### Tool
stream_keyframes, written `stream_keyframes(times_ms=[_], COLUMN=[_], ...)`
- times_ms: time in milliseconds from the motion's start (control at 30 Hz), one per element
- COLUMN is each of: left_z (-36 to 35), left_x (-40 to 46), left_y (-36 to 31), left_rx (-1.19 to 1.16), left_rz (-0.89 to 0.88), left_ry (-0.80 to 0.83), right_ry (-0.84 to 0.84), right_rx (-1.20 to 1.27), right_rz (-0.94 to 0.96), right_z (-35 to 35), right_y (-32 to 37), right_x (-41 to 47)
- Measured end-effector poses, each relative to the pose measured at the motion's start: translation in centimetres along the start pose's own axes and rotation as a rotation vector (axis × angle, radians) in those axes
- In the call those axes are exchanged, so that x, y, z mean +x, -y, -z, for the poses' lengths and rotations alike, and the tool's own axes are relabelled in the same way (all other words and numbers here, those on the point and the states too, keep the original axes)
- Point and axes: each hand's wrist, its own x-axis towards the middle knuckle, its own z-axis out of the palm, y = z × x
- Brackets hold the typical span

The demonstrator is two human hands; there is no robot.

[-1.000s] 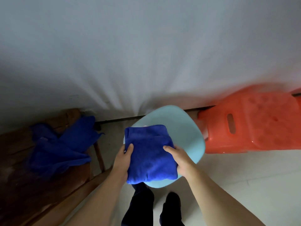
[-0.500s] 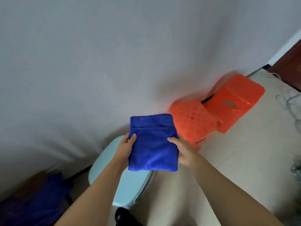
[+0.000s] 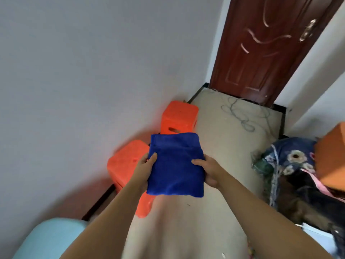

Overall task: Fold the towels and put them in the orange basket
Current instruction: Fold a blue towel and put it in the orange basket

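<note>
fingers of both hands pinch the folded towel [image 3: 175, 165] at its side edges: left hand [image 3: 144, 168] thumb on top, right hand [image 3: 209, 170] thumb on top, other fingers under the cloth, unseen. a second ago the towel lay on the pale blue seat [image 3: 50, 238]; now it is lifted clear, held over the floor [image 3: 224, 146], and the view has turned right. judgement: folding done, carry under way. two orange plastic pieces [image 3: 127, 163] [image 3: 179, 116] sit by the wall, the near one partly behind the towel; blurred, cannot tell which is the basket or whether its opening faces up. unfolded towels out of view.
</note>
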Motion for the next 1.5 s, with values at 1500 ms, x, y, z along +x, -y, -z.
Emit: stream_keyframes(times_ms=[1500], left_z=[-95.7], left_x=[26.7], left_y=[7.4], left_rx=[0.797], left_rz=[0.074], left_ry=[1.342], right_ry=[-1.387], right_rx=[0.552], right_rz=[0.393], right_z=[72.1], right_y=[25.6], right_x=[-4.6])
